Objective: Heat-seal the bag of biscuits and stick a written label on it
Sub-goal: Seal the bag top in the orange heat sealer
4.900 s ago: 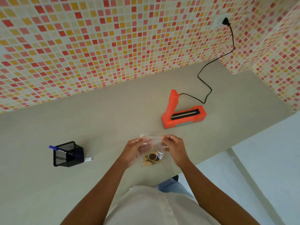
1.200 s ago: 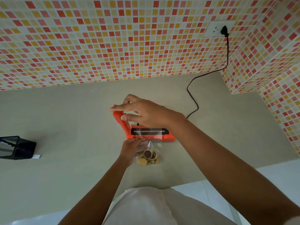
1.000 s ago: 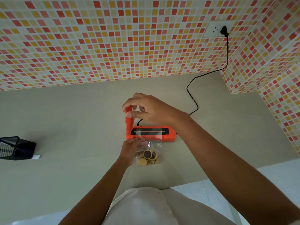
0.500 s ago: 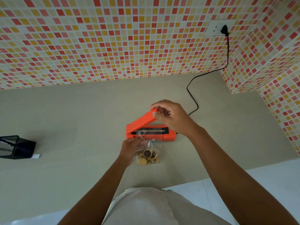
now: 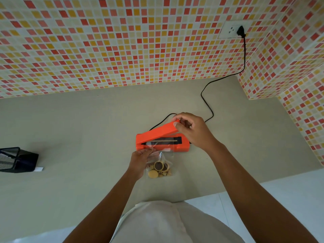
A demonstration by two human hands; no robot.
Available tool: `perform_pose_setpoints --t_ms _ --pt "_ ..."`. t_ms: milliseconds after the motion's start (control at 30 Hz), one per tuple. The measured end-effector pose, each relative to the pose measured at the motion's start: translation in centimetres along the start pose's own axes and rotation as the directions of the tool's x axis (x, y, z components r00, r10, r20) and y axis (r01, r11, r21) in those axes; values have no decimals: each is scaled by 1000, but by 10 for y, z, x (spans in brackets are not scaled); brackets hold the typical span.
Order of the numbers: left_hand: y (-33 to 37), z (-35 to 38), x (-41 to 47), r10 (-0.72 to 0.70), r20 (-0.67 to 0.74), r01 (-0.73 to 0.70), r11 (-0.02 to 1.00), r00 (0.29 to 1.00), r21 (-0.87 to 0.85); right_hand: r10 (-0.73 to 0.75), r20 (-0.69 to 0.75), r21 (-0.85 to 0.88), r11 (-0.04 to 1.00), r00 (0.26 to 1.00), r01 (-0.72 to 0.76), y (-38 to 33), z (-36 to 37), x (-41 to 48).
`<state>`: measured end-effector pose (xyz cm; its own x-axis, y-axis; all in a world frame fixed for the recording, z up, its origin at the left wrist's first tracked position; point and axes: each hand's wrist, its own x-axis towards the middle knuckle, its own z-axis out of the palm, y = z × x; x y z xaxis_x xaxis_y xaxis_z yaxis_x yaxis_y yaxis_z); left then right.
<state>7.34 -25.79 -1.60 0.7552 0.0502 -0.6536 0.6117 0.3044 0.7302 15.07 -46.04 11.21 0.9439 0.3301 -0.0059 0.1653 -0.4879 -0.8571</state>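
A white garment [image 5: 166, 223] fills the bottom centre of the frame, with both forearms reaching up from it. The clear bag of biscuits [image 5: 160, 165] lies flat on the beige surface [image 5: 78, 137] at frame centre; the biscuits [image 5: 158, 170] are bunched at its near end. The left hand [image 5: 141, 159] rests on the bag's left side, fingers pressed together on the film near its upper edge. The open end of the bag lies across the black sealing strip [image 5: 163, 141] of the orange heat sealer [image 5: 162, 140] just beyond. The right hand [image 5: 192, 130] pinches the raised free end of the sealer's lid [image 5: 157, 133], which stands tilted, partly open. A black cord [image 5: 206, 106] runs from the sealer to a wall socket [image 5: 231, 29] at upper right. A black mesh holder [image 5: 15, 160] sits at the left edge, a white slip [image 5: 39, 169] just beside it.
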Motion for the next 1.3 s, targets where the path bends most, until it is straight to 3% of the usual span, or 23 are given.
perform_pose_setpoints --t_ms 1300 --pt "4 2 -4 -13 -27 13 1000 1000 10 238 -84 -39 970 968 -242 89 11 -17"
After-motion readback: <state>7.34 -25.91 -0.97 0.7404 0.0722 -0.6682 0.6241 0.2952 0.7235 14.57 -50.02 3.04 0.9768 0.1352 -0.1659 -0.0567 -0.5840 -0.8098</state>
